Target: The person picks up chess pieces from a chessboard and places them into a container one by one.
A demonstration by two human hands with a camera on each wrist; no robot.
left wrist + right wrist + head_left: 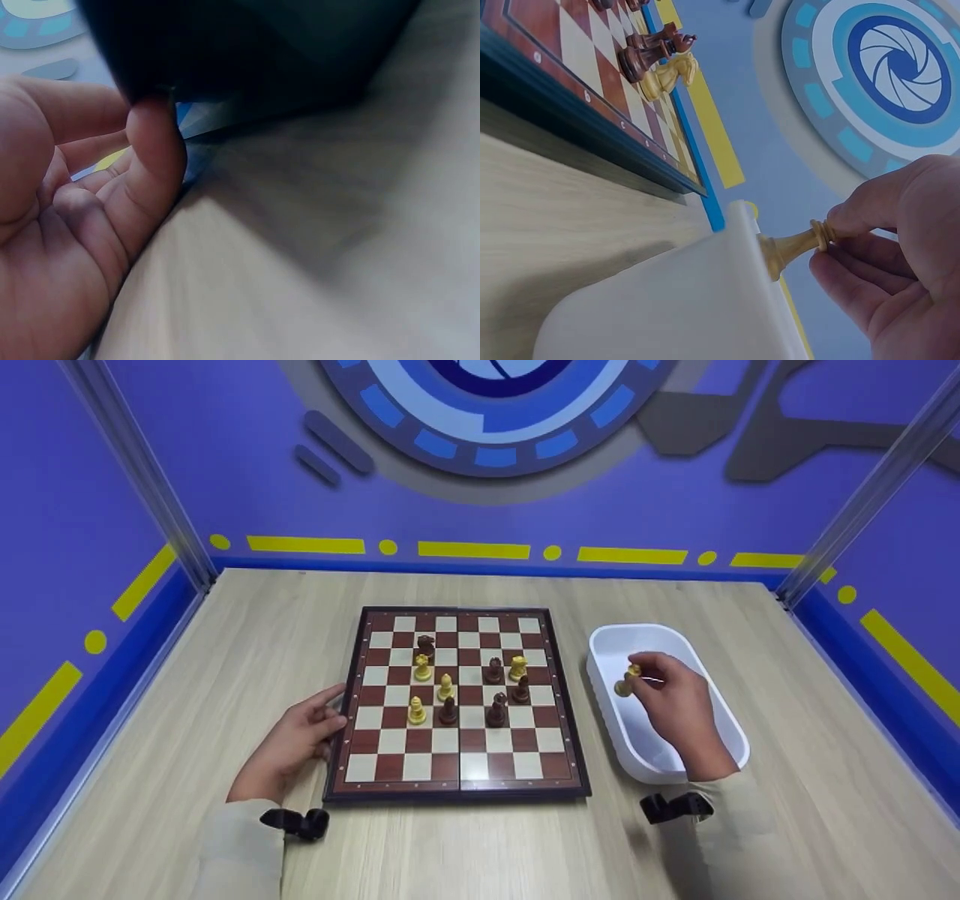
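Observation:
My right hand (675,705) pinches a cream-yellow chess piece (623,685) by its top, between thumb and fingers. In the right wrist view the piece (784,253) tilts, its base partly behind the tub's rim. The white plastic tub (742,739) stands under that hand. A folding chessboard (431,766) lies to its left, bearing several yellow and dark brown pieces, such as a yellow knight (669,77). At the board's left edge, my left hand (292,742) holds the dark rim with thumb and fingertips; the left wrist view shows the fingertips (154,124) against it.
The board and tub share a pale wooden table (412,847), with a narrow strip of wood between them. Purple-blue panels (465,521) with yellow dashes close off the back and both sides. Metal posts (862,495) stand in the back corners.

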